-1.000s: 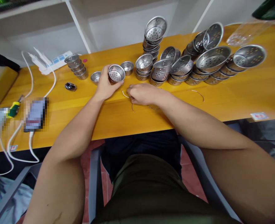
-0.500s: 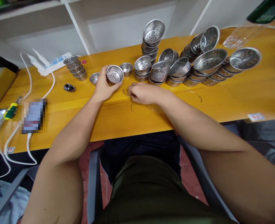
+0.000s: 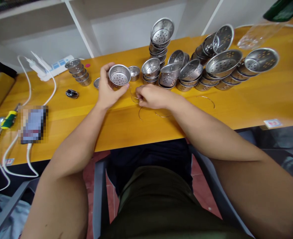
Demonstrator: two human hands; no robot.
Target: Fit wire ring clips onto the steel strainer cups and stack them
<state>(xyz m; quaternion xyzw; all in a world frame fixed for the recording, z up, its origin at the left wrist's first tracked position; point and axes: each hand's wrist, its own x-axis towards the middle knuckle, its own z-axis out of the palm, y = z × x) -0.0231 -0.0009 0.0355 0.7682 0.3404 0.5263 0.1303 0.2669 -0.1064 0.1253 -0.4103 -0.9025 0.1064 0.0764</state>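
A perforated metal cup (image 3: 120,75) is held by my left hand (image 3: 108,91), its fingers and thumb around the sides and its open mouth towards me. Just right of it, my right hand (image 3: 150,96) is closed low over the table, fingertips pinched on a thin wire (image 3: 134,99). Another curved wire (image 3: 140,114) lies below that hand, and one more (image 3: 163,116) lies under the wrist. A small metal cup (image 3: 134,73) stands behind, between my hands. Part of another small cup (image 3: 96,83) shows left of my left hand.
Stacks of perforated cups (image 3: 172,73) fill the back right of the table (image 3: 261,99). A short cup stack (image 3: 79,71), a dark shiny object (image 3: 72,94), a phone (image 3: 34,125), a screwdriver (image 3: 9,119) and a power strip (image 3: 59,67) are on the left. A wire (image 3: 208,99) lies right.
My left hand has lifted slightly with the cup, which looks a little larger and tilts more upright. My right hand has barely moved and stays pinched. The view has shifted slightly.
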